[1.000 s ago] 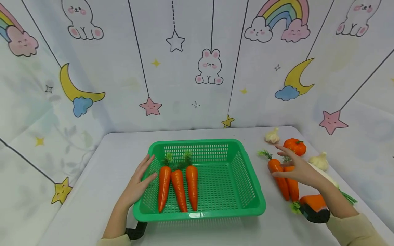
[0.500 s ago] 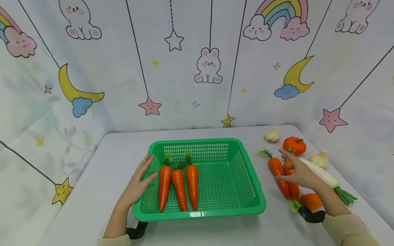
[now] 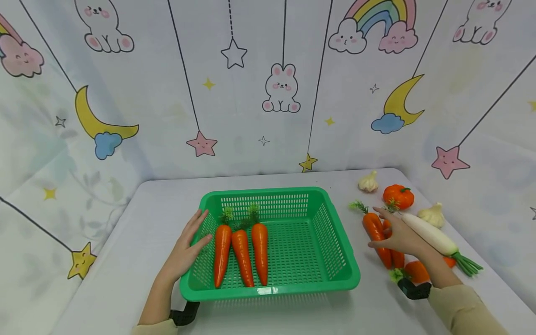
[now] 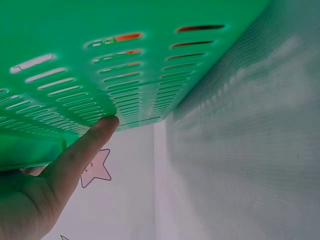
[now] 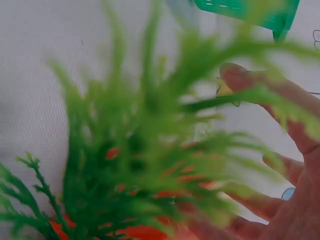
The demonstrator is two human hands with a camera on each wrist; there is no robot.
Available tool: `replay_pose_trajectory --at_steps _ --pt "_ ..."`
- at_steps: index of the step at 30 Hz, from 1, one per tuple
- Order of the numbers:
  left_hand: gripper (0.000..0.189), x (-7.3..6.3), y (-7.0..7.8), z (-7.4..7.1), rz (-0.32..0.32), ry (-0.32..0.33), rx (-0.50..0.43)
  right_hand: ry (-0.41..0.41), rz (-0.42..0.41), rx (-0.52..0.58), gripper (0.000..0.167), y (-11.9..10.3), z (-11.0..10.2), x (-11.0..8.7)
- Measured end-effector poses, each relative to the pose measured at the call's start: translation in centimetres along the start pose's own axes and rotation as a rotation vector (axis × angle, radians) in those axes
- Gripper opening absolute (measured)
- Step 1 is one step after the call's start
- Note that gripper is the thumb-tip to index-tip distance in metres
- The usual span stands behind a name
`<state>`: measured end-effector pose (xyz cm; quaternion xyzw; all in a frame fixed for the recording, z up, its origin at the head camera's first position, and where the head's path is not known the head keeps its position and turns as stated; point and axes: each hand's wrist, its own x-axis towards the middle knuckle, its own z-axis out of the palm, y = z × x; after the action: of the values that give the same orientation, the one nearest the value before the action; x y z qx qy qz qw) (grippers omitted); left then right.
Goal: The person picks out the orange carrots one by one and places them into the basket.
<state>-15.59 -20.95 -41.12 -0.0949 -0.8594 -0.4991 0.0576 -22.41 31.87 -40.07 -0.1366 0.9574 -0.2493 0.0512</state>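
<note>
My left hand (image 3: 184, 246) lies with extended fingers along the left side of a green plastic basket (image 3: 293, 256). In the left wrist view, the thumb (image 4: 102, 130) is up against the basket's slotted outer wall (image 4: 130, 80). Inside the basket, three carrots (image 3: 242, 256) with leafy tops lie side by side at the left. My right hand (image 3: 399, 237) hovers with spread fingers over two carrots (image 3: 374, 228) on the table, partly covering one. Another carrot (image 3: 416, 271) is partly hidden under the right forearm. Blurred carrot greens (image 5: 145, 135) fill much of the right wrist view.
Right of the hand lies a white radish (image 3: 431, 235) with green stalks. Two garlic bulbs (image 3: 368, 182) and a small orange pumpkin (image 3: 398, 197) sit toward the table's far right corner. A patterned cloth (image 3: 251, 93) hangs behind the white table (image 3: 146, 232).
My right hand and forearm have shifted slightly left and lower, uncovering the white radish and more of the vegetables on the right. The left hand stays at the basket. The head view has shifted slightly.
</note>
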Motion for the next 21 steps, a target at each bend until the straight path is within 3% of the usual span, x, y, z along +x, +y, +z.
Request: replay_pose_trajectory --at_steps 15,21 --pt "0.058 -0.1 0.2 0.0 0.009 -0.001 -0.015 -0.056 -0.033 0.047 0.096 0.7 1.8 1.7" --pt "0.058 -0.1 0.2 0.0 0.014 0.001 -0.017 -0.115 0.018 0.058 0.098 0.4 1.9 2.0"
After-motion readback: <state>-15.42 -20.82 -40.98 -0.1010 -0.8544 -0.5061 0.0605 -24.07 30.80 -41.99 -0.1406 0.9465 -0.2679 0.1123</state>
